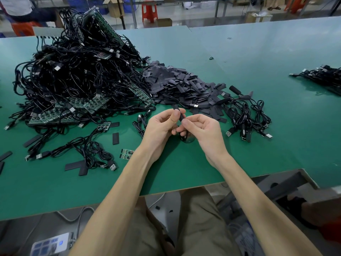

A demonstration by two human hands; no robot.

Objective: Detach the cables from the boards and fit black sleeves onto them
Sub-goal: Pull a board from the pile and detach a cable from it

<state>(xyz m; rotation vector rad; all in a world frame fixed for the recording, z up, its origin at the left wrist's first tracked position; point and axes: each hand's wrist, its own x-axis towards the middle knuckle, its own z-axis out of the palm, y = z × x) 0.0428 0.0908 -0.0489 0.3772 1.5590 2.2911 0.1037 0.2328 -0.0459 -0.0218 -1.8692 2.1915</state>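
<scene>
Over a workshop's green table (239, 45), left hand (162, 126) and right hand (203, 132) grip one black sleeve (181, 116).

Green table (239, 52), red stool (149, 11), cardboard box (164, 22) beyond

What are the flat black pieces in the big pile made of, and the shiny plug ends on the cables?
The flat black pieces look like thin matte plastic or rubber tubing pressed flat: dull, with no shine. The plug ends look like bare metal: silvery and bright.
</scene>
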